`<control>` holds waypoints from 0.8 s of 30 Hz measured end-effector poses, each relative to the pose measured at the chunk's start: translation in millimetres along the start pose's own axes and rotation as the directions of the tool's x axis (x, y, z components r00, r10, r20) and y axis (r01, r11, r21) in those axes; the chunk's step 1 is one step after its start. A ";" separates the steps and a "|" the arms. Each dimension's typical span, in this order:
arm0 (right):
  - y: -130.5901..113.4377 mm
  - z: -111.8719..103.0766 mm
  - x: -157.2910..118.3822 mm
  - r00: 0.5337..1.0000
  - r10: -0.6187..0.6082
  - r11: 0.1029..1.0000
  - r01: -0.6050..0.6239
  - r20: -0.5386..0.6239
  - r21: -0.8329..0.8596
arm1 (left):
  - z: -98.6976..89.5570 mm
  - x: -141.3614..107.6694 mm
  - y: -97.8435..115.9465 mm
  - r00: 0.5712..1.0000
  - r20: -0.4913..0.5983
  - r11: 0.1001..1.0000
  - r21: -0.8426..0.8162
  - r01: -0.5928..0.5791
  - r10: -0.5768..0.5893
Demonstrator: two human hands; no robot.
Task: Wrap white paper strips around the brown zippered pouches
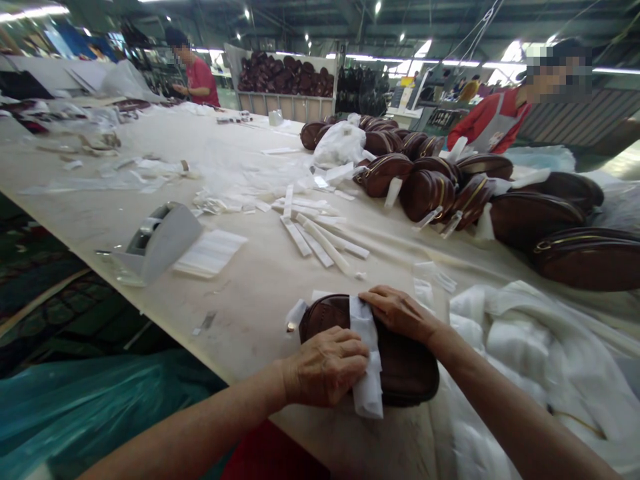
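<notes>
A dark brown oval bag (407, 367) lies on the table near its front edge. Across its middle runs a white paper strip (367, 360). My left hand (327, 365) is closed on the strip's left side, its fingers curled over the paper. At the far end of the strip, my right hand (397, 310) rests on the bag with its fingertips pressed together on the strip's edge. A small white wrapped piece (296, 315) sticks out at the bag's left end.
A tape dispenser (165, 243) and white sheets (213, 253) lie left on the table (250, 293). Paper strips (320, 240) are beyond the bag. Brown bags (430, 193) pile up at back right; white wrapping (520, 340) lies right. Two people in red stand farther back.
</notes>
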State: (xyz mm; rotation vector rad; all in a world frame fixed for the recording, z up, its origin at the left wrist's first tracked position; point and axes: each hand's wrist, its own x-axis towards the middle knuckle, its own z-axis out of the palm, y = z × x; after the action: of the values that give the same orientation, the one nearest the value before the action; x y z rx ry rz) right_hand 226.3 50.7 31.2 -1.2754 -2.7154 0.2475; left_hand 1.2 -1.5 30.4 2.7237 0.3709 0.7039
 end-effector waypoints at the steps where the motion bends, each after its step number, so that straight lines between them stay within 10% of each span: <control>1: 0.2 1.1 0.8 1.000 0.010 1.000 -0.010 0.008 -0.009 | 0.4 0.1 -0.2 1.000 0.006 1.000 0.003 0.003 -0.003; 24: -2.1 11.7 0.5 0.963 0.206 0.978 -0.210 -0.174 -0.003 | 2.7 -1.2 1.7 0.996 -0.071 0.995 -0.084 0.055 -0.061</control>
State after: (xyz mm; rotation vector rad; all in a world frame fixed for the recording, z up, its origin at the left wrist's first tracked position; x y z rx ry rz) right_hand 222.2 48.7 20.2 -1.5145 -2.4478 0.1217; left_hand 1.8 -4.1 28.3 2.6048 0.4272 0.7866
